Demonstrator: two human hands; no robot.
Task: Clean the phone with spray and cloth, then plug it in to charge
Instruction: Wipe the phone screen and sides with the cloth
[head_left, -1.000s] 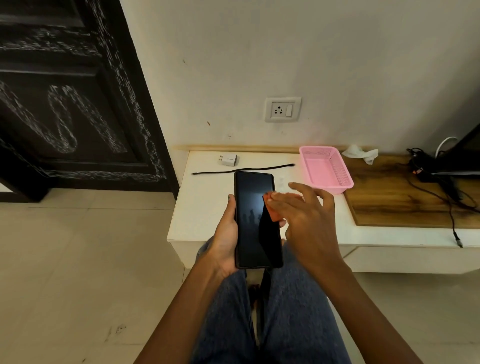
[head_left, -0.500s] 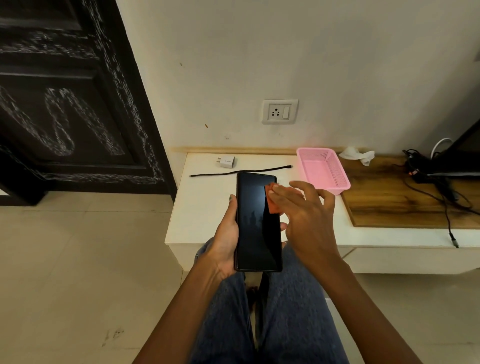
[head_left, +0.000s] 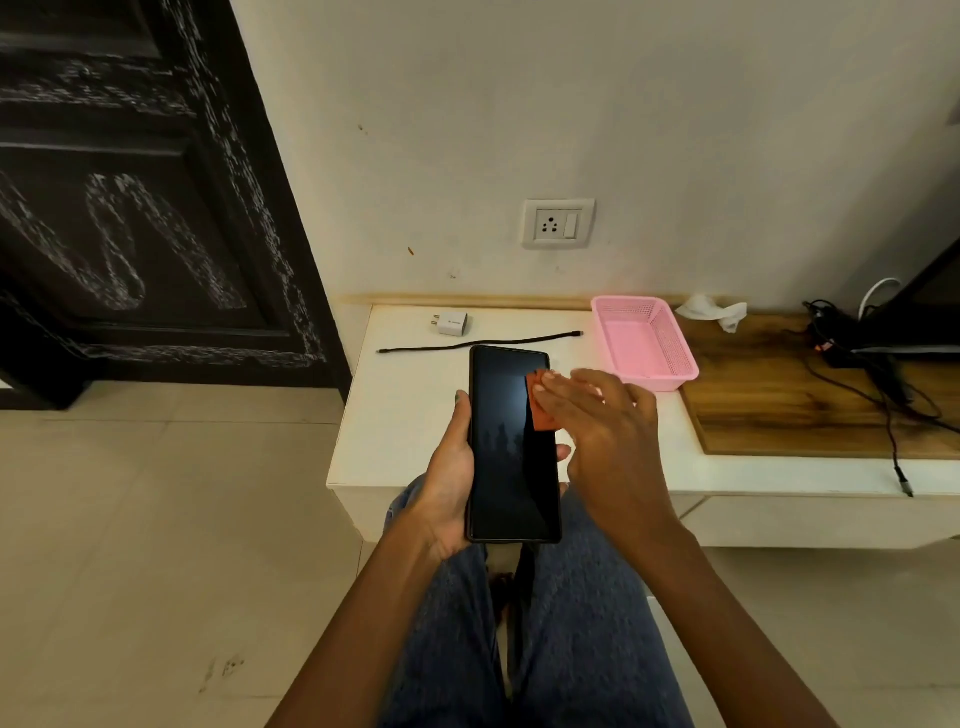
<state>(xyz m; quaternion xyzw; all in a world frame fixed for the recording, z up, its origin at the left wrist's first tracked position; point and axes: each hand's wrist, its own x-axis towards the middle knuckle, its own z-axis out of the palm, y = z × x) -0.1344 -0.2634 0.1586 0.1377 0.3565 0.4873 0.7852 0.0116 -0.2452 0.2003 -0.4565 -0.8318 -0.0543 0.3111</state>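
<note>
The phone (head_left: 511, 447) is gripped by the left hand (head_left: 451, 480), while an orange cloth (head_left: 540, 402) is pressed onto its screen under the right hand's (head_left: 605, 431) straight fingers (head_left: 558, 397).

Both forearms are seen bare, with no sleeves, watch or rings to be noticed. The left hand (head_left: 451, 483) and the right hand (head_left: 610, 431) are uncovered too. Blue denim jeans (head_left: 582, 639) are worn on both legs. A painted nail, greyish in tone, is visible on the left thumb.
</note>
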